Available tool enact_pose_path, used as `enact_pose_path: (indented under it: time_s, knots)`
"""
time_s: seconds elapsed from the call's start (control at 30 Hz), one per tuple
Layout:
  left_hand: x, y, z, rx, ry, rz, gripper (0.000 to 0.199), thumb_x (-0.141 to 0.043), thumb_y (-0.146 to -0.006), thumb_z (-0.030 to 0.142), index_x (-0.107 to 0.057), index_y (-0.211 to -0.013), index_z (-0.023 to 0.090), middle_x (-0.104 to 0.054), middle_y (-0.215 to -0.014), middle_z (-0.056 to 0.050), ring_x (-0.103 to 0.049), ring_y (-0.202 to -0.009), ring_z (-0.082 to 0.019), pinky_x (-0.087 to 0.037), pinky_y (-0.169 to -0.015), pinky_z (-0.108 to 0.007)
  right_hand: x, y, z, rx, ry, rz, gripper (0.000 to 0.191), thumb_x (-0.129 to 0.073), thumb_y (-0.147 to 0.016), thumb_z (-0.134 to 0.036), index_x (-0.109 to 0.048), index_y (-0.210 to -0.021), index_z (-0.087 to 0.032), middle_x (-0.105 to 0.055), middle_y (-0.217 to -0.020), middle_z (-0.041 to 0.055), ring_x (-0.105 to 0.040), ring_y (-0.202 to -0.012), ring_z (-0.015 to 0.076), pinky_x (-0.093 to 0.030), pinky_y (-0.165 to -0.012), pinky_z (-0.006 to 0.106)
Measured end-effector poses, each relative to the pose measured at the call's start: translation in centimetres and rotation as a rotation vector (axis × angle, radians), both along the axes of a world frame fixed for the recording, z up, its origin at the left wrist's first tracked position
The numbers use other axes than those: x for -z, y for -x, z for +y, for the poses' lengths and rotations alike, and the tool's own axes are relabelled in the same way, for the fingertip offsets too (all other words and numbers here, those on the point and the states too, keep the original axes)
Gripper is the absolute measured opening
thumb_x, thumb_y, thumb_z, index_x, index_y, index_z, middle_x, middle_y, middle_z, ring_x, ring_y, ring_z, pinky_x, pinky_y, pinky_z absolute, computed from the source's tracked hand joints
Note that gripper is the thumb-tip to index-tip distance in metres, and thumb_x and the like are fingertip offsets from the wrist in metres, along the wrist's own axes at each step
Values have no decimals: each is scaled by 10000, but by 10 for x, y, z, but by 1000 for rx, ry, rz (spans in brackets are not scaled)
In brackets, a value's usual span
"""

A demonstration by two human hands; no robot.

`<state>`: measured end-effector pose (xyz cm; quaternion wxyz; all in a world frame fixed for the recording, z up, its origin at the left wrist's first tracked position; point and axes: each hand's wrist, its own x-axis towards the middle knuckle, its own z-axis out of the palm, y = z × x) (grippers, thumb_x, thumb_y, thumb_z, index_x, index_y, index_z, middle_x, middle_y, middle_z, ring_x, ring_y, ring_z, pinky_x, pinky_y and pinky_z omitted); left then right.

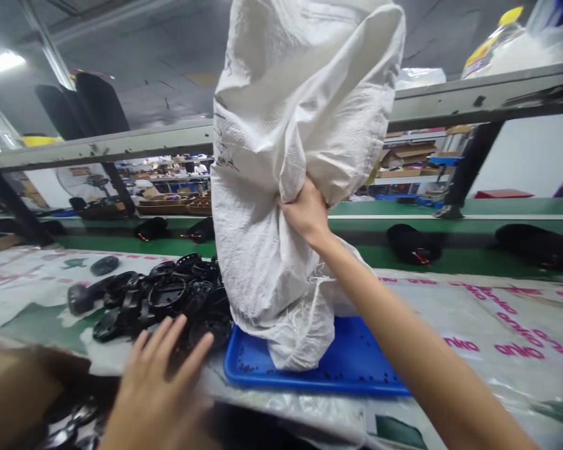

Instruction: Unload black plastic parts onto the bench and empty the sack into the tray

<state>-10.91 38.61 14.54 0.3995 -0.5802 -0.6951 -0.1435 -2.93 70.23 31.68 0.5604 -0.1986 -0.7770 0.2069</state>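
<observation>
A large white woven sack (258, 206) hangs upright in front of me, with dark handwriting on its left side. My right hand (307, 212) is closed around a bunched fold at its middle. The sack's lower end rests in a shallow blue tray (356, 356), where small dark bits are scattered. My left hand (162, 381) has its fingers spread and holds nothing. It is nearest to a heap of black round plastic parts (166, 294) left of the sack; whether it touches them I cannot tell.
Behind the bench runs a green conveyor belt (361, 244) carrying dark cylindrical pieces (411, 244). A metal shelf beam (169, 140) crosses above it. At lower left stands an open cardboard box (19, 387) with shiny dark parts inside. Printed plastic sheeting (478, 325) covers the bench.
</observation>
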Motion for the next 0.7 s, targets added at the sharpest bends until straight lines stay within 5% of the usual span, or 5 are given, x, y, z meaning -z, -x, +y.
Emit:
enact_pose_path:
  time_s: [0.1, 0.2, 0.4, 0.7]
  knots:
    - [28, 17, -3, 19, 84, 90, 446, -514, -874, 380, -568, -1284, 214, -426, -1422, -227, -366, -1331, -422, -190, -1084, -642, 2, -1, -3, -17, -13, 33, 284, -666, -739, -208, -574, -1007, -191, -683, -933, 95, -642, -913, 367, -525, -792, 488]
    - [40, 42, 5, 54, 75, 153, 376, -541, -865, 154, -586, -1237, 183, -532, -1283, -215, -492, -1225, -360, -296, -1054, -609, 2, -3, -5, -20, -13, 53, 295, -678, -713, -225, -590, -992, -190, -682, -894, 107, -637, -895, 391, -518, -761, 509]
    - [29, 86, 21, 151, 34, 251, 71, -562, -890, 143, -606, -944, 136, -606, -1046, -81, -600, -1017, -238, -504, -917, -504, 3, -6, -5, -35, -16, 103, 188, -664, -691, -250, -590, -857, -202, -677, -825, 84, -645, -808, 353, -515, -721, 475]
    - [25, 122, 19, 231, -37, 292, 167, -465, -959, 236, -588, -933, 126, -626, -943, -48, -629, -898, -184, -539, -843, -417, 2, -13, -10, -38, -35, 155, 145, -655, -668, -281, -534, -725, -225, -658, -755, 57, -625, -734, 326, -466, -621, 412]
